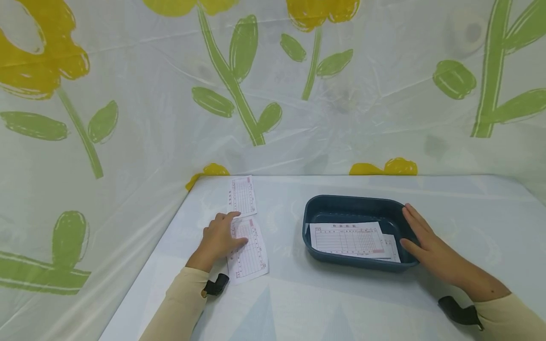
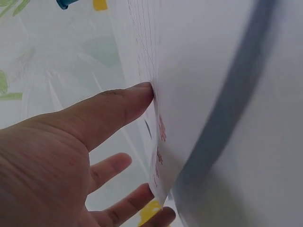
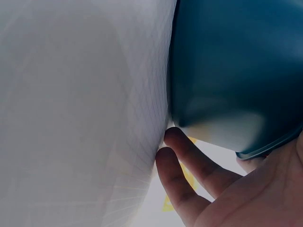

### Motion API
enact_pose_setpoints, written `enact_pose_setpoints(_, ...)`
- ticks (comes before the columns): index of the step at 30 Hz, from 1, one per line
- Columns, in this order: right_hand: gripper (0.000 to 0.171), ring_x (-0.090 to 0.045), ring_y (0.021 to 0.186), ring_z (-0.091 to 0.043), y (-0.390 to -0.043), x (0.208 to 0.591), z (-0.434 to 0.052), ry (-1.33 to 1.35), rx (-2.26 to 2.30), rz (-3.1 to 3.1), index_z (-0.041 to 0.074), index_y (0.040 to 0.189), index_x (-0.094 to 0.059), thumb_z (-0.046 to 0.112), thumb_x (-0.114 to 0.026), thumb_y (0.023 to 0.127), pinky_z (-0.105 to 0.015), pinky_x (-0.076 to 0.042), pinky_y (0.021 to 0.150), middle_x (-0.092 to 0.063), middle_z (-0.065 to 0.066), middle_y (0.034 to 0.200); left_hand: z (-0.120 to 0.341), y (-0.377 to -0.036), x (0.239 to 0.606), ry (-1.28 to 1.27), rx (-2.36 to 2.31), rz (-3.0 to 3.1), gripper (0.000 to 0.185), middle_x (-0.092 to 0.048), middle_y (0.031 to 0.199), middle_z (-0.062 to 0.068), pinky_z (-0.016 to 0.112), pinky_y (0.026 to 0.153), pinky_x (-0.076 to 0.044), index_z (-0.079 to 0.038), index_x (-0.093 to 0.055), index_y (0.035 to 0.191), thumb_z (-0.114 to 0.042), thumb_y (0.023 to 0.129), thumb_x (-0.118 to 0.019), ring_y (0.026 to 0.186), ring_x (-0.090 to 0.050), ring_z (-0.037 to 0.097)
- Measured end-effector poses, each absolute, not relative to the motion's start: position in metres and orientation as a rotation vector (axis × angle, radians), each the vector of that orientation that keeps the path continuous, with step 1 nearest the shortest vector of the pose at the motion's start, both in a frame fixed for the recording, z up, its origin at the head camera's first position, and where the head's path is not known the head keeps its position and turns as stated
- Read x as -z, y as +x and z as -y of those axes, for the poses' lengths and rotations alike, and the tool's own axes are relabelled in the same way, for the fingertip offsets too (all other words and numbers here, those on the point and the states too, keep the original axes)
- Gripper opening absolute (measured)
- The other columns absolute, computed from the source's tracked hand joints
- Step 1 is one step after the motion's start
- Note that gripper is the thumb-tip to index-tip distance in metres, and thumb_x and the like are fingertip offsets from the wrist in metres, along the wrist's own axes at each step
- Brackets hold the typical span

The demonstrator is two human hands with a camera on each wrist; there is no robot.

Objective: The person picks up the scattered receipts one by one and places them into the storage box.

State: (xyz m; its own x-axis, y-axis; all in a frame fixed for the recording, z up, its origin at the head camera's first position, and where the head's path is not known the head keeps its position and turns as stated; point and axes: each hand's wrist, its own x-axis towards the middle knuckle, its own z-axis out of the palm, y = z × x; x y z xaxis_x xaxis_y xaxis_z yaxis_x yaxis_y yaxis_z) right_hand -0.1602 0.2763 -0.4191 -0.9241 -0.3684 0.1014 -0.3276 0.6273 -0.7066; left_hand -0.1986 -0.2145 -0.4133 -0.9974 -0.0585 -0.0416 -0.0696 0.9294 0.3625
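Observation:
My left hand (image 1: pixel 219 240) touches the nearer printed paper slip (image 1: pixel 248 258) at the table's left, thumb on its face and fingers spread along its left edge. In the left wrist view, the thumb (image 2: pixel 135 97) meets this thin slip (image 2: pixel 184 56), whose end stands slightly off the table. Just beyond lies another ruled slip (image 1: pixel 243 196). My right hand (image 1: pixel 437 255) rests at the right end of a dark blue tray (image 1: pixel 341 259), its thumb over the rim. Its straight fingers (image 3: pixel 180 177) reach past the tray's outer wall (image 3: pixel 236 61). Inside, one slip (image 1: pixel 345 238) overlaps another (image 1: pixel 393 248).
A pale table cover (image 1: pixel 294 303) with faint blue shapes lies under everything. Behind the table and at its left hangs a white curtain (image 1: pixel 149 94) with yellow flowers and green stems. Black wrist mounts (image 1: pixel 216 284) sit on both sleeves.

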Motion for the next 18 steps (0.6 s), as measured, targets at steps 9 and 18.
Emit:
enact_pose_setpoints(9, 0.077, 0.013, 0.152, -0.044, -0.1598, 0.4202, -0.2759, -0.595, 1.190, -2.782, 0.009, 0.160, 0.006, 0.021, -0.046, 0.106, -0.074, 0.002, 0.112, 0.015, -0.019, 0.167, 0.2135, -0.1982, 0.4118, -0.127, -0.592, -3.044, 0.084, -0.042, 0.146, 0.022, 0.056, 0.095, -0.043, -0.018, -0.046, 0.148, -0.031, 0.076, -0.087, 0.115, -0.052, 0.037)
enact_pose_setpoints(18, 0.078, 0.011, 0.151, -0.051, -0.1619, 0.4175, -0.2758, -0.588, 1.190, -2.775, 0.008, 0.160, 0.006, 0.022, -0.047, 0.106, -0.077, 0.000, 0.110, 0.015, -0.020, 0.166, 0.2139, -0.1971, 0.4101, -0.120, -0.600, -3.046, 0.084, -0.040, 0.147, 0.023, 0.055, 0.094, -0.046, -0.017, -0.045, 0.149, -0.029, 0.077, -0.087, 0.116, -0.052, 0.038)
